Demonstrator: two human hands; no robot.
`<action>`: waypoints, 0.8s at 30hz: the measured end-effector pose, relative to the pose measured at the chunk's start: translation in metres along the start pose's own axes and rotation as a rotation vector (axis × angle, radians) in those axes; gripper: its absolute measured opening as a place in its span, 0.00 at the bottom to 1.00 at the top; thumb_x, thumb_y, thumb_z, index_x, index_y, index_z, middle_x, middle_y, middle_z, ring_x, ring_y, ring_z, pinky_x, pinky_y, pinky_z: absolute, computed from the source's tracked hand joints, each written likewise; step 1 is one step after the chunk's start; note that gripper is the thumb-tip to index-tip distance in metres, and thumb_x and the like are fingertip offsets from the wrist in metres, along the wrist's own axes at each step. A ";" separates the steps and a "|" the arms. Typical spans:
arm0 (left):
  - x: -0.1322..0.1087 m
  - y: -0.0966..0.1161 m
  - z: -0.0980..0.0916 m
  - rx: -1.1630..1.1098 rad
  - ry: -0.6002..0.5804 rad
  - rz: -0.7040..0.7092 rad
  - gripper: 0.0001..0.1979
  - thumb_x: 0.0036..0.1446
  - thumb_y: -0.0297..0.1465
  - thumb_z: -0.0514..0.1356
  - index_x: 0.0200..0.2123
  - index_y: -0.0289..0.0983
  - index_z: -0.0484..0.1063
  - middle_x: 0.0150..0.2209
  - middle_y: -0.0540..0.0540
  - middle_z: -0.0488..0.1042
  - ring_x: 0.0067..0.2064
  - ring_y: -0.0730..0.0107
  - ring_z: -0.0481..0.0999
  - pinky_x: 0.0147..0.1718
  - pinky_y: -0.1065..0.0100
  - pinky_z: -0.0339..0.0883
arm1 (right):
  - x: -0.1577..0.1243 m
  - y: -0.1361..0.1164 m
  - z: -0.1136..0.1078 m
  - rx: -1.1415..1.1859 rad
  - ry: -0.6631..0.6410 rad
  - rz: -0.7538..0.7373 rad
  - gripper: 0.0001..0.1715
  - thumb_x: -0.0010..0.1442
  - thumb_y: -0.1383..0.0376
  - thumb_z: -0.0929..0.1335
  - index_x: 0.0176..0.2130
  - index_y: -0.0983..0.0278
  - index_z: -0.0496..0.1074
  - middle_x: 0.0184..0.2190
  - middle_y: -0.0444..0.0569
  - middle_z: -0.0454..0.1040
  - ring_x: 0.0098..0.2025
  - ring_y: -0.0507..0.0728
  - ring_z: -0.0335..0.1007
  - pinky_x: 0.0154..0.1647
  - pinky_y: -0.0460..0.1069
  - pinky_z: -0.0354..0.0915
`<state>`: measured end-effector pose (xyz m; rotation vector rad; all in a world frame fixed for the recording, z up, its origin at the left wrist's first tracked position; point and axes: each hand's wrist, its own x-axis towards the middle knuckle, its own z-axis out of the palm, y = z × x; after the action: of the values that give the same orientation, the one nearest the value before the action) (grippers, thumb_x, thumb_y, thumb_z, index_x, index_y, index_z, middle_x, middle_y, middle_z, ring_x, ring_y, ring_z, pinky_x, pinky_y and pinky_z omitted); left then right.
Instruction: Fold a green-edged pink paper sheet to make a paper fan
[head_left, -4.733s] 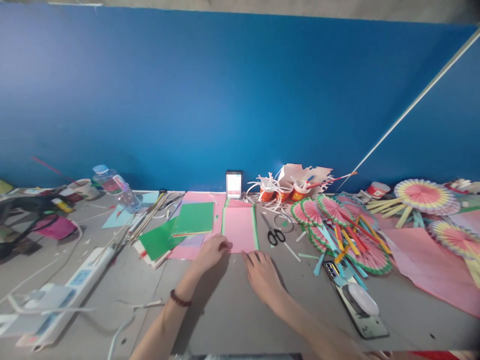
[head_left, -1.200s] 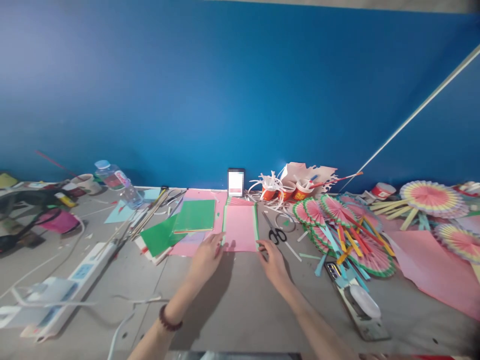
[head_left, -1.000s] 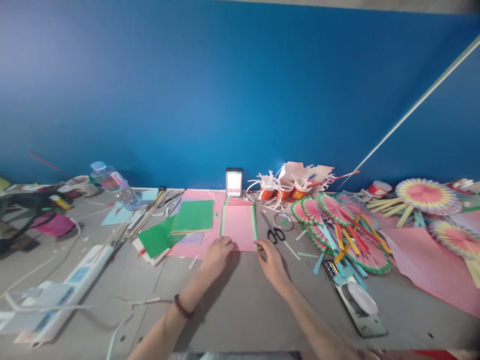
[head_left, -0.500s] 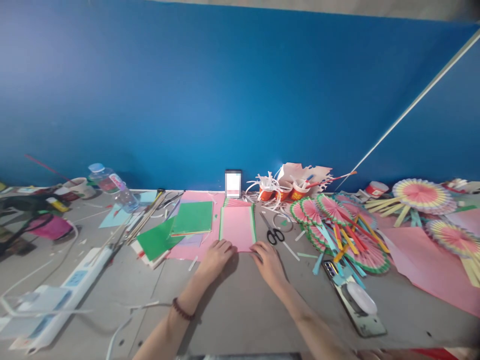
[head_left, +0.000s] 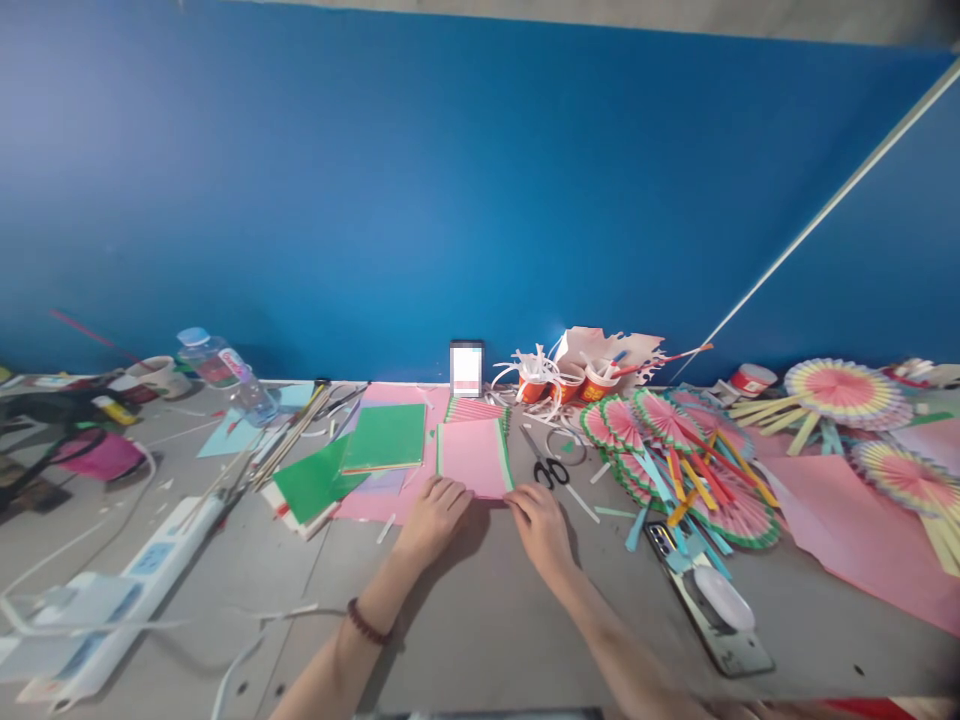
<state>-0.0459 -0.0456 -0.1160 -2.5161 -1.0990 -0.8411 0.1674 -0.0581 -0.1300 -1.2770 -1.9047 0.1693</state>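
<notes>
A pink sheet of paper (head_left: 474, 450) with green strips along its two sides lies on the grey table in front of me. My left hand (head_left: 441, 502) grips the near left corner, fingers curled together on the edge. At the near right corner, my right hand (head_left: 534, 512) pinches the same edge between thumb and fingers. A narrow band along that edge looks folded; the fingertips partly hide it. Just beyond the sheet is a pleated pink paper (head_left: 480, 410) with green edging. Black-handled scissors (head_left: 551, 470) rest to the right of the sheet.
Green paper sheets (head_left: 386, 437) overlap at the left. Beyond them are a plastic bottle (head_left: 229, 370) and a power strip (head_left: 135, 590). Folded paper fans (head_left: 731, 505) and a phone (head_left: 739, 640) lie at the right. A small screen (head_left: 466, 368) and paper cups (head_left: 600, 380) stand along the blue wall.
The sheet's near edge has been drawn up slightly away from me, and its far edge now sits a little nearer. My right hand has shifted slightly to the right.
</notes>
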 end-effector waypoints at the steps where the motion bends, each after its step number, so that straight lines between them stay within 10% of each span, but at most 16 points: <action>1: 0.000 0.001 -0.002 0.023 0.048 -0.006 0.10 0.60 0.23 0.57 0.45 0.38 0.71 0.39 0.46 0.76 0.41 0.64 0.73 0.47 0.59 0.66 | 0.000 0.000 -0.001 0.029 0.032 0.011 0.14 0.64 0.70 0.63 0.36 0.60 0.77 0.33 0.50 0.77 0.39 0.59 0.71 0.44 0.53 0.67; 6: -0.008 0.008 -0.008 0.151 0.339 -0.078 0.19 0.61 0.24 0.57 0.55 0.40 0.68 0.45 0.42 0.75 0.48 0.61 0.74 0.52 0.55 0.65 | 0.004 0.001 -0.005 0.308 0.155 0.248 0.12 0.63 0.62 0.65 0.34 0.61 0.77 0.33 0.51 0.78 0.37 0.58 0.72 0.39 0.51 0.68; 13: -0.003 0.027 -0.003 -0.053 0.222 0.081 0.20 0.62 0.25 0.58 0.57 0.36 0.66 0.43 0.42 0.78 0.47 0.65 0.76 0.45 0.65 0.70 | 0.009 -0.010 0.002 1.092 0.113 0.806 0.21 0.45 0.51 0.77 0.31 0.61 0.72 0.26 0.43 0.74 0.25 0.53 0.68 0.29 0.48 0.65; 18: 0.000 0.031 0.005 -0.044 0.080 0.115 0.20 0.65 0.26 0.53 0.60 0.35 0.64 0.51 0.40 0.76 0.56 0.61 0.72 0.52 0.60 0.69 | 0.006 -0.023 0.009 1.427 -0.014 0.850 0.20 0.41 0.57 0.79 0.32 0.60 0.72 0.32 0.44 0.77 0.35 0.54 0.73 0.40 0.49 0.68; 24: -0.009 0.024 0.005 -0.049 0.003 0.119 0.17 0.65 0.24 0.52 0.56 0.34 0.68 0.48 0.40 0.78 0.51 0.62 0.75 0.50 0.60 0.69 | 0.002 -0.019 0.010 1.253 -0.195 0.759 0.13 0.50 0.57 0.73 0.34 0.61 0.75 0.31 0.48 0.78 0.37 0.59 0.74 0.43 0.55 0.70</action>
<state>-0.0314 -0.0646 -0.1261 -2.5900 -0.9287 -0.8480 0.1465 -0.0624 -0.1253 -0.9589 -0.9222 1.6146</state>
